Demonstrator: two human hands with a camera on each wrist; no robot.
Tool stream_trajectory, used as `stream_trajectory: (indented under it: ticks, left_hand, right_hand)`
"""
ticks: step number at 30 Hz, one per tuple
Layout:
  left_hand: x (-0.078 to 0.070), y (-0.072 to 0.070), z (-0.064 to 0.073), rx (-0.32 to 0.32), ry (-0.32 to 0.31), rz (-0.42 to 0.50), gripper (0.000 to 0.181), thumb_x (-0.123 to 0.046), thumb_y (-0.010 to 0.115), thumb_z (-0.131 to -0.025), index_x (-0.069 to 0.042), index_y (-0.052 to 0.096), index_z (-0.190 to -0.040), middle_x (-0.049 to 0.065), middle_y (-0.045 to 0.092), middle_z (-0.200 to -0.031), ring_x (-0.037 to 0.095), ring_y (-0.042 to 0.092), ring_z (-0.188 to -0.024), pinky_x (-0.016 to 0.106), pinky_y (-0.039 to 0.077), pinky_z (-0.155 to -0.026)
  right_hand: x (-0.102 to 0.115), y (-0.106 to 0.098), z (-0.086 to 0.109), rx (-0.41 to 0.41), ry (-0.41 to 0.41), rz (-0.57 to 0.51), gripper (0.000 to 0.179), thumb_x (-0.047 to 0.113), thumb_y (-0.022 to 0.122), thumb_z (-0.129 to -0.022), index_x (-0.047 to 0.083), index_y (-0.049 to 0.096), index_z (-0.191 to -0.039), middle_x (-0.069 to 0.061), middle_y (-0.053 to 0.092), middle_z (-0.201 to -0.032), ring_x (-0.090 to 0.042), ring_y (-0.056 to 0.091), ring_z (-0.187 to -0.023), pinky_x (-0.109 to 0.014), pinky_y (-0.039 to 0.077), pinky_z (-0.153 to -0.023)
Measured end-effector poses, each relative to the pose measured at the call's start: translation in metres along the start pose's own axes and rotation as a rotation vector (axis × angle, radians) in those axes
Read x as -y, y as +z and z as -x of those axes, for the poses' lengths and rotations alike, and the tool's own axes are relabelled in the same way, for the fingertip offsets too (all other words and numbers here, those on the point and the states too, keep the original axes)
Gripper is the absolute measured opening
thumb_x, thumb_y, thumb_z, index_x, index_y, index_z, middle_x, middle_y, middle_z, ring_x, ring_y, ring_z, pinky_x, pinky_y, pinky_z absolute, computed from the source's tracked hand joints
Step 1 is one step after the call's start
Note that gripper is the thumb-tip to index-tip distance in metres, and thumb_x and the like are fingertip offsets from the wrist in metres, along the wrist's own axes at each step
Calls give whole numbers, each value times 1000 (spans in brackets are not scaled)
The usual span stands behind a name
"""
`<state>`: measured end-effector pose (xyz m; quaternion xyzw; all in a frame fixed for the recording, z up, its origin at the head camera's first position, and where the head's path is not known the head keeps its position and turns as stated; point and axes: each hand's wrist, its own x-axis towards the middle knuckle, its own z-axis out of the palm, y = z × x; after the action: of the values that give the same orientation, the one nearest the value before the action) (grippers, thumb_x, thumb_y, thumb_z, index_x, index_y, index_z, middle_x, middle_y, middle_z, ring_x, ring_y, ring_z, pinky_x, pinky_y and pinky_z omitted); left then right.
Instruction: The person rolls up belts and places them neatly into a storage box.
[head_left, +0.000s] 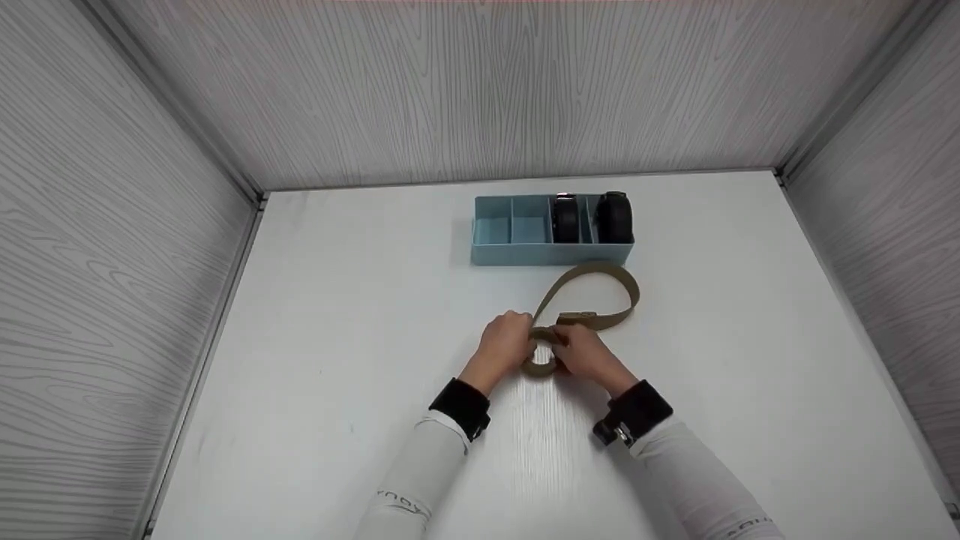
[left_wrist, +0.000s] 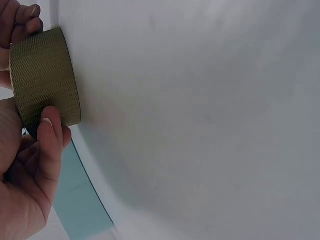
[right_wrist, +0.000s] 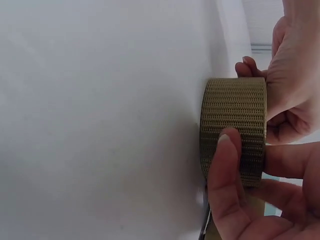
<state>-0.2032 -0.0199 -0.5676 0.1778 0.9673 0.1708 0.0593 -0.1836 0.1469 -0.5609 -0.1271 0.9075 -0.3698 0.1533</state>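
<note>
An olive webbing belt [head_left: 626, 289] lies on the white table in front of me. One end is rolled into a small ring, standing on edge between my two hands. My left hand [head_left: 505, 341] pinches the ring's left side, its thumb on the outer webbing [left_wrist: 45, 75] in the left wrist view. From the other side my right hand [head_left: 589, 354] holds the roll, with the thumb pressed on the ribbed band [right_wrist: 232, 105] in the right wrist view. Beyond the hands the unrolled length forms a wide loop, and its buckle end [head_left: 576, 316] lies just past my right fingers.
Behind the belt stands a light blue divided box [head_left: 525, 255]. Its two right compartments hold a black rolled item [head_left: 565, 221] and a larger black roll [head_left: 615, 219]; the two left ones show bare bottoms. Wood-grain panels [head_left: 480, 90] enclose the white table [head_left: 337, 300] at back and sides.
</note>
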Motion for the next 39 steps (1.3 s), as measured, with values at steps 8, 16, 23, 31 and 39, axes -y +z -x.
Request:
stream_trajectory:
  ticks: [8,16,23,31,39]
  left_hand:
    - [1,4,0,-11,-16,36,5,-1,65,-82,-4,67,-86,12,68,-79,25,66,-70,36,51,-56]
    - [2,3,2,-51,-45,8,10,-11,70,-82,-8,61,-79,9,66,-79,26,66,-70,39,51,-57]
    - [1,1,1,-65,1,-48,14,-17,72,-84,-10,64,-75,7,66,-77,25,65,-69,39,51,-57]
    - [-5,3,1,-111,-63,-120,9,-10,65,-85,-10,71,-78,8,69,-75,26,66,-64,40,51,-52]
    - [-5,-2,1,-43,-69,-38,4,-14,72,-82,-11,70,-81,6,69,-79,22,65,-67,38,50,-54]
  right_hand:
    - [0,1,1,-37,-8,-8,13,5,59,-94,1,67,-102,-5,62,-78,-17,58,-65,-35,48,-64]
    - [3,4,3,-90,31,4,8,3,58,-92,2,65,-87,-3,57,-68,-16,54,-56,-32,45,-56]
    - [1,5,-2,-54,-54,45,14,2,57,-94,1,70,-98,-5,58,-79,-20,55,-70,-36,46,-67]
    - [6,6,3,-95,23,54,15,5,60,-93,1,68,-104,-6,60,-80,-22,56,-72,-39,46,-69]
    - [5,3,2,-84,-32,94,26,-1,53,-94,1,67,-117,-14,66,-99,-28,59,-92,-45,47,-84]
